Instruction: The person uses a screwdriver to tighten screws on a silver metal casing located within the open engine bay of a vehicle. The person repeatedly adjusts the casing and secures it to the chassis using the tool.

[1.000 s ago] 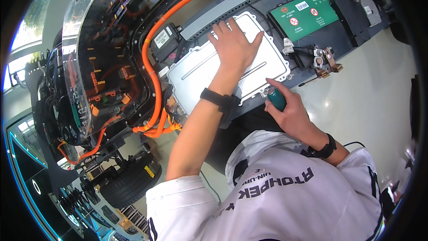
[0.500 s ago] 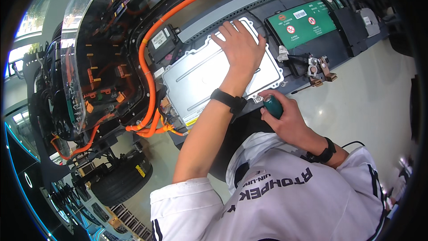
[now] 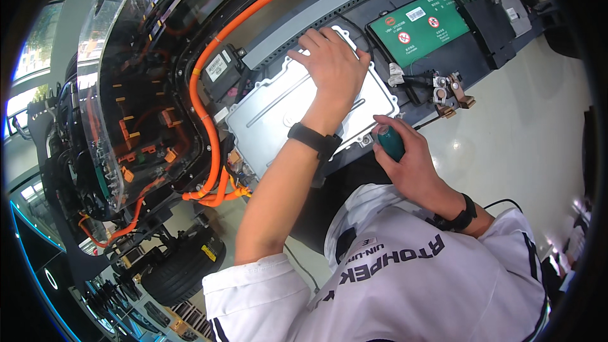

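A flat silver metal cover (image 3: 278, 113) with bolt tabs round its rim lies on the dark unit in front of me. My left hand (image 3: 334, 66) rests on its upper right part, open, fingers spread toward the far edge. Closed round the dark green handle of a screwdriver (image 3: 391, 142) is my right hand (image 3: 408, 161), at the cover's near right corner. The handle's rounded end faces up, and its shaft is hidden. A small metal lug (image 3: 365, 140) shows just left of that handle.
Thick orange cables (image 3: 201, 98) curve along the cover's left side. Beyond its right end sit a green labelled panel (image 3: 419, 28) and copper-coloured terminals (image 3: 448, 98). A clear upright sheet (image 3: 95, 82) stands at left, above a tyre (image 3: 183, 266).
The view has shifted slightly, moving the cover and the unit a little left in the picture. My left hand stays on the cover; my right hand keeps its grip on the screwdriver, turned a little.
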`<state>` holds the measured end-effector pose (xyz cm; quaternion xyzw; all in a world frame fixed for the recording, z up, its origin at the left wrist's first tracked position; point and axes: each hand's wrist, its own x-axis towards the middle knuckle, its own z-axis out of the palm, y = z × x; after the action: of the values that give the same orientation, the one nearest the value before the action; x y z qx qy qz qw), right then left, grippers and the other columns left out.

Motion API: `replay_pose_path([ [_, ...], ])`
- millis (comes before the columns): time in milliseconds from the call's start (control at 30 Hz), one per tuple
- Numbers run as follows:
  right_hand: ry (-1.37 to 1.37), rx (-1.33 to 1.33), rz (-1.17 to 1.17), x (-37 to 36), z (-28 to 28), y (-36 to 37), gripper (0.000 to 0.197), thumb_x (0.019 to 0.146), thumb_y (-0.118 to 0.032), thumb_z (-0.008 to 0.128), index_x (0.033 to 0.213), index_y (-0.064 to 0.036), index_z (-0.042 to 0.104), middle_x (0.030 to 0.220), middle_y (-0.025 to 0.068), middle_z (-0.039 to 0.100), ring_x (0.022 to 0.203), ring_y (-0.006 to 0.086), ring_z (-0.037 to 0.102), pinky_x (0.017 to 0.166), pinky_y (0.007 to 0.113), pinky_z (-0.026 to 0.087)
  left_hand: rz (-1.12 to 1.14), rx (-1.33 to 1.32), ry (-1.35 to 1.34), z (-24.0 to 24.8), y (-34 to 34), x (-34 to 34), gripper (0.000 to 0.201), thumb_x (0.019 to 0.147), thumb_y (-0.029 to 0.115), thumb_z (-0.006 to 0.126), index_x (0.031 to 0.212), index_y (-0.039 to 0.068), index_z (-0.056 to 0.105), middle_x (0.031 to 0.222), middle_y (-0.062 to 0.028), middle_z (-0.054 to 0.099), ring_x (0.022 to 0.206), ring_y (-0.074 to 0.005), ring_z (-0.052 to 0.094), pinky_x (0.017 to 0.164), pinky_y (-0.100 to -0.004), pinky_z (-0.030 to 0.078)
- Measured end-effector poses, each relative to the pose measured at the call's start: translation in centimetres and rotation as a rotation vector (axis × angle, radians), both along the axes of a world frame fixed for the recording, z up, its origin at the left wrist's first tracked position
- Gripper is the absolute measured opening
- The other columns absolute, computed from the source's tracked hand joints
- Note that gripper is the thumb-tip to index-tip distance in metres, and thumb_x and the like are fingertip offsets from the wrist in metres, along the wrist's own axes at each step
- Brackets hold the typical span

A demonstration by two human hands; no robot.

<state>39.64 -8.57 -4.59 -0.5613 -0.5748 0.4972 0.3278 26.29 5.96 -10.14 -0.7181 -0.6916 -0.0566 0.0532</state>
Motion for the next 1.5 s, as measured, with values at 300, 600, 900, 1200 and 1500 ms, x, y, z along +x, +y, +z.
replay_pose_path([
  [300, 0.100, -0.313, 0.083, 4.3, 2.6, -0.1, 0.027, 0.087, -0.005, 0.064, 0.114, -0.0012, 0.063, 0.082, 0.0074, 0.066, 0.079, 0.0133, 0.064, 0.077, 0.028, 0.051, -0.415, 0.029, -0.091, 2.6, -4.5, -2.7, 0.066, 0.088, 0.049, 0.062, 0.134, 0.003, 0.051, 0.138, -0.0210, 0.048, 0.130, -0.0402, 0.042, 0.108, -0.0593, 0.030],
  [600, 0.144, -0.246, 0.116, 6.3, -0.1, -4.3, 0.025, 0.087, -0.005, 0.065, 0.112, -0.0020, 0.063, 0.079, 0.0049, 0.064, 0.076, 0.0104, 0.060, 0.073, 0.026, 0.049, -0.783, -0.246, 0.025, 3.2, -9.6, -5.6, 0.097, 0.071, 0.046, 0.080, 0.151, 0.015, 0.034, 0.155, -0.0120, 0.034, 0.142, -0.0349, 0.032, 0.114, -0.0557, 0.028],
  [900, 0.173, -0.260, 0.062, 7.2, -2.7, -7.8, 0.026, 0.087, -0.007, 0.066, 0.111, -0.0029, 0.062, 0.076, 0.0048, 0.060, 0.070, 0.0108, 0.057, 0.068, 0.027, 0.048, -0.859, -0.266, 0.126, 3.4, -8.2, -3.1, 0.106, 0.060, 0.029, 0.085, 0.151, 0.020, 0.032, 0.156, -0.0090, 0.032, 0.146, -0.0322, 0.027, 0.116, -0.0581, 0.026],
  [1200, 0.121, -0.241, 0.134, 6.2, -2.8, -6.7, 0.026, 0.085, -0.009, 0.067, 0.109, -0.0032, 0.061, 0.076, 0.0120, 0.062, 0.066, 0.0205, 0.061, 0.069, 0.030, 0.050, -0.947, -0.324, 0.051, 3.6, -6.7, -3.2, 0.098, 0.056, 0.022, 0.084, 0.144, 0.018, 0.042, 0.151, -0.0100, 0.038, 0.146, -0.0315, 0.028, 0.115, -0.0577, 0.028],
  [1500, 0.095, -0.198, 0.144, 6.3, -2.1, -5.3, 0.025, 0.084, -0.007, 0.067, 0.108, -0.0027, 0.060, 0.079, 0.0146, 0.064, 0.068, 0.0276, 0.063, 0.070, 0.032, 0.051, -0.991, -0.361, -0.009, 3.9, -6.2, -3.0, 0.096, 0.052, 0.019, 0.086, 0.140, 0.016, 0.046, 0.139, -0.0131, 0.045, 0.138, -0.0327, 0.036, 0.110, -0.0569, 0.033],
])
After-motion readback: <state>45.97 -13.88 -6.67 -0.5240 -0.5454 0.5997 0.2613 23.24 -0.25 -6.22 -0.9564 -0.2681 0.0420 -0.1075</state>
